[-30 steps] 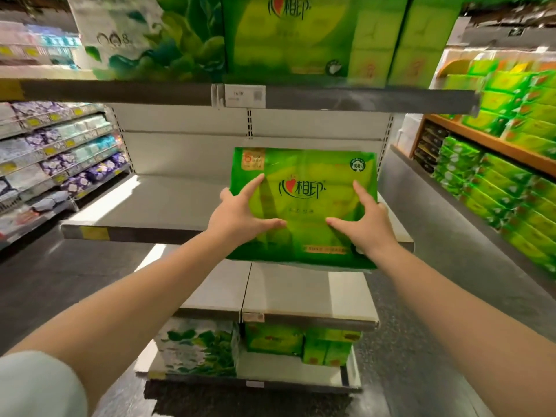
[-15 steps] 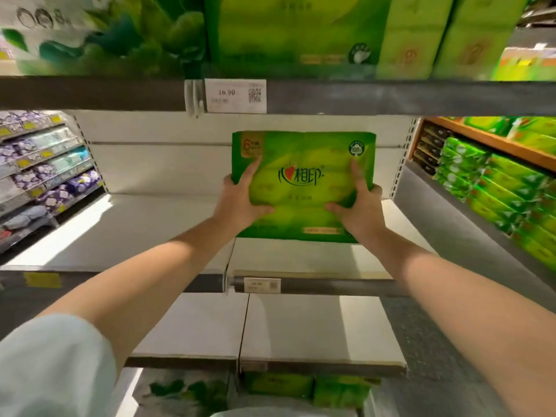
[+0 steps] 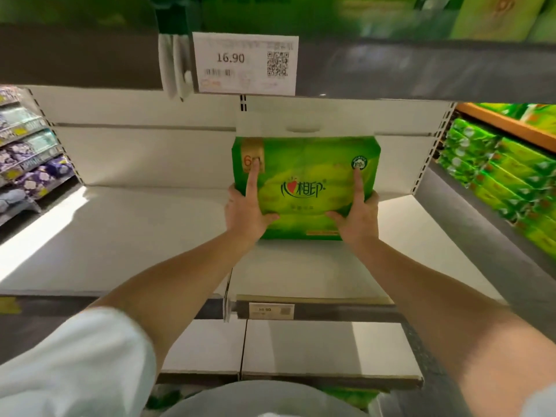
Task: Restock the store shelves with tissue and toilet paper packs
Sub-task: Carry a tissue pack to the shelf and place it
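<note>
Standing upright near the back of the white middle shelf (image 3: 126,236), the green tissue pack (image 3: 307,182) has its printed front toward the camera and its bottom edge on or just above the shelf board; which of the 2 cannot be told. Both bare hands hold it. The left hand (image 3: 246,212) clasps the pack's lower left side, thumb spread across the lower front, index finger straight up the face to the gold corner label printed with a 6, and the other fingers wrapped round the left edge. The right hand (image 3: 358,218) mirrors it on the lower right side, thumb across the front, index finger pointing up toward the round 100% badge, remaining fingers curled behind the right edge. A white translucent carry handle (image 3: 304,124) rises from the pack's top against the shelf's back panel.

Above, the grey edge of the upper shelf (image 3: 421,70) carries a price tag (image 3: 245,63) reading 16.90 beside a QR code, with blurred green packs stacked on top. A smaller price label (image 3: 270,310) sits on the middle shelf's front rail. More green packs (image 3: 496,173) fill the shelving to the right, and purple and pale packs (image 3: 33,164) line the shelves at far left. A white sleeve (image 3: 75,365) covers the left upper arm.
</note>
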